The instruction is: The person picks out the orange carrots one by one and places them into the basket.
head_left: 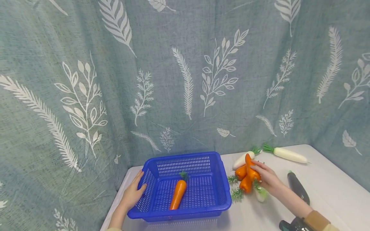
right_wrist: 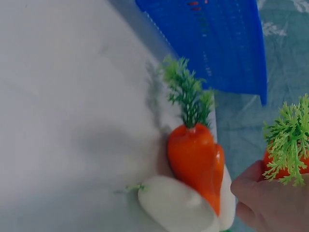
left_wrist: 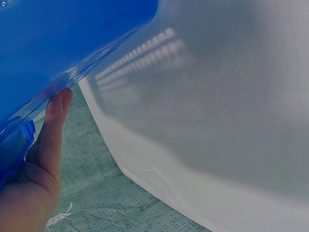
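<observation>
My left hand [head_left: 132, 192] holds the left rim of a blue plastic basket [head_left: 185, 211], thumb towards the inside and fingers along the outside. One orange carrot [head_left: 178, 194] with a green top lies in that basket. To the right of it, my right hand [head_left: 267, 176] grips another carrot [head_left: 249, 162], raised above the pile; its leafy top [right_wrist: 289, 145] shows in the right wrist view. Beneath it are two carrots, one nearer the front [head_left: 245, 185] and one behind [head_left: 240, 172]. A white radish [head_left: 260, 195] lies partly hidden under them.
A white radish [head_left: 242, 160] lies behind the carrots and another [head_left: 290, 155] farther right. A dark, long eggplant-like vegetable [head_left: 297, 187] lies right of my forearm. The white table [head_left: 321, 173] meets a leaf-patterned curtain [head_left: 185, 96] at its back. A dark device [head_left: 296, 224] sits at my right wrist.
</observation>
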A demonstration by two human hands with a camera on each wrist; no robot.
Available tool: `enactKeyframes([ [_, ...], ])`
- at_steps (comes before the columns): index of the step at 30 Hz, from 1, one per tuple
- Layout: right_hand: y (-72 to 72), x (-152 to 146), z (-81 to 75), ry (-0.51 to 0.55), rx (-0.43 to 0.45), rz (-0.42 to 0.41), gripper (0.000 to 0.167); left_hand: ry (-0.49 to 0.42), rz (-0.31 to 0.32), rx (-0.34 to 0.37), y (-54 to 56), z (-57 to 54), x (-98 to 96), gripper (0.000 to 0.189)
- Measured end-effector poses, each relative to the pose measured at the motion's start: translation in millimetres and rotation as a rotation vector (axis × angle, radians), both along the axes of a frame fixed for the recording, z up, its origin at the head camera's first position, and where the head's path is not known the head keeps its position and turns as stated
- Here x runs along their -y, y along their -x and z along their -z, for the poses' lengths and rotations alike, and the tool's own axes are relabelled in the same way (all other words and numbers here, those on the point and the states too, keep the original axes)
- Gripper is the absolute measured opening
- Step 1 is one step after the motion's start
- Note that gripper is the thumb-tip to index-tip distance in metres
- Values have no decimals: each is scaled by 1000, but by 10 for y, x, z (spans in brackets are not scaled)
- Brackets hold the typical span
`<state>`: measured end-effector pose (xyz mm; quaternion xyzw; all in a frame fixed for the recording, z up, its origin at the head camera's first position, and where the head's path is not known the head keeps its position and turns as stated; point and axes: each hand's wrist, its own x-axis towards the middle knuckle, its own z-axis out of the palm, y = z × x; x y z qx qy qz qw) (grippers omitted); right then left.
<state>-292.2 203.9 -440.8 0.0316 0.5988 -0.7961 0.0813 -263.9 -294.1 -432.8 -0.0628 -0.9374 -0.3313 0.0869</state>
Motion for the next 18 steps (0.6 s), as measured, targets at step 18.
enactKeyframes([
  [18,-75,382,-158,51,-59,-29,52,13,-7,7,-15,-16,-5,56],
])
